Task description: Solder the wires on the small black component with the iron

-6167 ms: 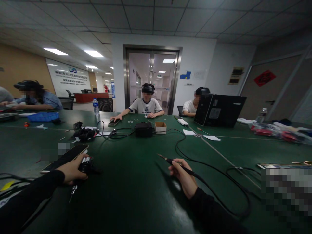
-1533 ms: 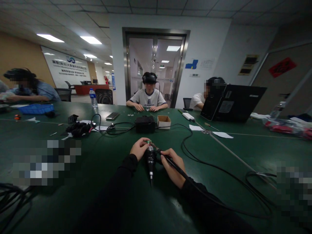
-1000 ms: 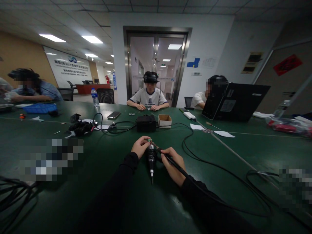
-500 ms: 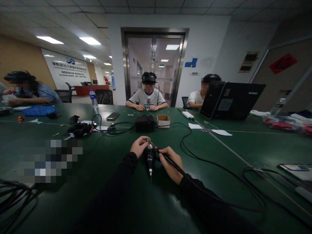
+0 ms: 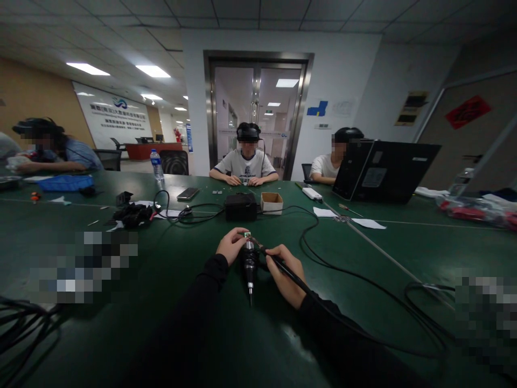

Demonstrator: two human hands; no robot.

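Note:
My left hand [image 5: 231, 245] is closed around a small black clamp-like holder [image 5: 249, 265] that stands on the green table [image 5: 161, 323], with a tiny green circuit board [image 5: 247, 235] at its top. My right hand [image 5: 285, 270] grips a black soldering iron [image 5: 278, 264] like a pen. Its tip lies at the little board. The iron's black cable [image 5: 363, 334] runs off to the right and loops round toward a black box [image 5: 240, 207] further back.
Behind the box sit a small cardboard box [image 5: 271, 202], a phone [image 5: 188, 193], black clutter [image 5: 131, 214] and a water bottle [image 5: 155, 164]. An open laptop [image 5: 383, 171] stands at the right. Three people sit at the far side and left. Cables [image 5: 20, 328] lie at the near left.
Six seconds ago my hands were apart, the left on the holder at the left, the right holding the iron up. Now both meet at the board; over the last second they hardly move.

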